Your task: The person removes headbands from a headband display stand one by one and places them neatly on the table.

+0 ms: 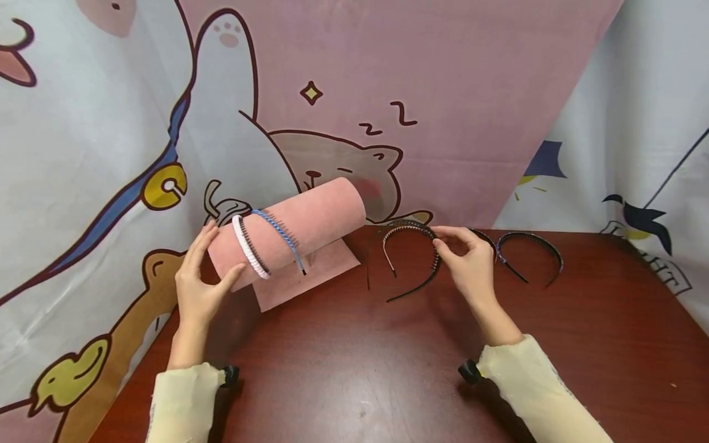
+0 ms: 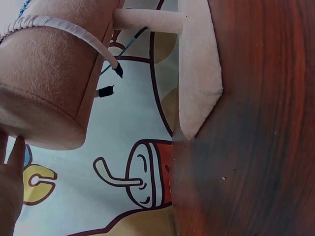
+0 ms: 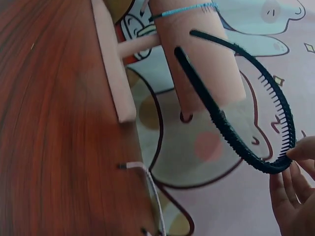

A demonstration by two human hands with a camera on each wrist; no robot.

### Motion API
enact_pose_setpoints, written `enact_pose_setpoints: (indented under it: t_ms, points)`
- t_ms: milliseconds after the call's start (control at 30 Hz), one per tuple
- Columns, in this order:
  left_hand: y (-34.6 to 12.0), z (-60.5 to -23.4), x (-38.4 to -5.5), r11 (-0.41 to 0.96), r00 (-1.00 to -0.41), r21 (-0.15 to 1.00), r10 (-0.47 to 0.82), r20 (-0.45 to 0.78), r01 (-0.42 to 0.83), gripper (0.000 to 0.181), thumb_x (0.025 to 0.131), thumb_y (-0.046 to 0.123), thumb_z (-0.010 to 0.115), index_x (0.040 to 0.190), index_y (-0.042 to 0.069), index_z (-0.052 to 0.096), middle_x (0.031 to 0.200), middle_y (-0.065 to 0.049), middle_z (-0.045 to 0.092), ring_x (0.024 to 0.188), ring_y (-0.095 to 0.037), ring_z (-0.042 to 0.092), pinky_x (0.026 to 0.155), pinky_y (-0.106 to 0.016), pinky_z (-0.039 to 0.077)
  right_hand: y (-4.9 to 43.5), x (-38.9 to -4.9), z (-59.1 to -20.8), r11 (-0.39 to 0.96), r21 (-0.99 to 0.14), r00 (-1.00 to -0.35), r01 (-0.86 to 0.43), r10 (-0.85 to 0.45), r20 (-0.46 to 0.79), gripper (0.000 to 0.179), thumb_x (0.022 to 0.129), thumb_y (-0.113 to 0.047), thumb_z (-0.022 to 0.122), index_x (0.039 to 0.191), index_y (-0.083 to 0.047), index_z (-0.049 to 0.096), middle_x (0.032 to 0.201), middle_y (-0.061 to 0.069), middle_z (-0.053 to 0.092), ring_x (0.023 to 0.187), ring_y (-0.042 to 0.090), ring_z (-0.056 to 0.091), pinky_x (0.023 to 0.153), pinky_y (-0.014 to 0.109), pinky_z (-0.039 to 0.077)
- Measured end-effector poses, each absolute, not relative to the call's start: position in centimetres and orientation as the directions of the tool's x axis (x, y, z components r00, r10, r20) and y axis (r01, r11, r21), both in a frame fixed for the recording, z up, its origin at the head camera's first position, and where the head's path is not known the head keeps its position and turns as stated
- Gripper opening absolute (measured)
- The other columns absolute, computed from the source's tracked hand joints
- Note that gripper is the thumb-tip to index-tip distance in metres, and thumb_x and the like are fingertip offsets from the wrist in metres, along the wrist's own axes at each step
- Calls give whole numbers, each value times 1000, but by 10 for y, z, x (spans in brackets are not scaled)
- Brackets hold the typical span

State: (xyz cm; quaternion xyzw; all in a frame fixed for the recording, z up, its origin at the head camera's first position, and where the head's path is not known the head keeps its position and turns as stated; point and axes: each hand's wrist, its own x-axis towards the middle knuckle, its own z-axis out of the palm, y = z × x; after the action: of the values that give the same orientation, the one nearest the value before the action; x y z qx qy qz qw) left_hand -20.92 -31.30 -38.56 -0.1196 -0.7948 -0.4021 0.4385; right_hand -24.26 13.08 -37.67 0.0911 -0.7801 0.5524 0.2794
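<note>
A pink padded roll (image 1: 327, 212) on a stand bears a white headband (image 1: 246, 246) and a blue headband (image 1: 279, 231). At the roll's near left end is my left hand (image 1: 202, 277), thumb and fingers spread apart, fingertips touching the end face. My right hand (image 1: 468, 261) pinches a black toothed headband (image 3: 224, 128) at its curved top. That headband's two tips point toward the roll, apart from it. Behind it in the head view, a thin light headband (image 1: 386, 249) stands on the table; the same light headband (image 3: 155, 189) is partly cut off in the right wrist view.
Right of my right hand, a dark headband with purple-blue specks (image 1: 528, 234) stands on the brown table (image 1: 354, 369). Another dark headband (image 1: 484, 235) is partly hidden by the hand. A flat pink base (image 1: 310, 283) supports the roll. A cartoon-printed cloth (image 1: 443, 92) hangs behind.
</note>
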Motion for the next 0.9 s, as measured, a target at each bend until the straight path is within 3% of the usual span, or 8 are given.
enact_pose_setpoints:
  t_ms: [167,267,400,500,667,700,800,900]
  points:
    - [-311,-383,-207,650,-594,537,-160,788,538,73,69,21,90,137,17,62,145,0,58,140,-21,50,117,-22,34,157,-237,-379,406,-821,-849,-400,171,499,20,87,-7,75,107,-9,78,83,-19,70,73,-8,58,66,10,42]
    - [-310,-382,-206,648,-598,539,-157,786,538,72,71,22,89,137,17,62,146,0,58,140,-21,49,117,-22,34,173,-236,-381,407,-845,-867,-348,203,455,21,86,-10,77,107,-6,78,76,-28,66,63,-7,53,54,13,37]
    - [-311,-383,-207,646,-598,541,-160,786,539,72,71,23,89,137,17,62,146,0,57,140,-21,49,117,-22,34,196,-232,-378,385,-884,-897,-267,236,374,27,88,-14,75,112,-1,75,81,-30,68,71,-5,57,55,13,39]
    - [-311,-383,-208,645,-599,543,-161,784,538,73,69,19,90,137,16,62,146,0,58,140,-20,49,117,-22,34,215,-230,-376,339,-913,-916,-228,244,319,31,89,-14,74,117,0,72,89,-29,70,86,-7,61,64,9,43]
    - [-304,-376,-204,643,-596,545,-166,786,538,72,68,12,89,135,9,63,145,-5,58,139,-26,50,117,-21,33,247,-228,-378,211,-958,-938,-193,247,244,32,88,-9,74,120,-3,72,95,-25,73,87,-11,63,67,6,47]
    - [-301,-373,-202,642,-594,544,-166,787,541,71,69,10,88,135,7,62,145,-8,58,139,-29,50,117,-21,33,252,-228,-378,203,-963,-940,-179,254,228,32,88,-9,74,120,-4,73,94,-25,74,81,-11,61,63,6,46]
    - [-292,-364,-194,637,-591,541,-163,790,549,69,70,6,86,134,1,61,143,-16,58,138,-35,50,116,-20,33,269,-226,-378,294,-948,-931,-122,298,212,32,89,-15,74,121,-10,73,93,-31,71,81,-12,55,57,9,41]
    - [-289,-360,-190,636,-593,543,-163,789,549,68,70,4,85,134,-1,61,142,-21,58,139,-29,50,116,-19,33,284,-226,-380,329,-941,-909,-83,361,207,30,89,-15,74,119,-10,74,89,-33,70,77,-11,54,54,9,40]
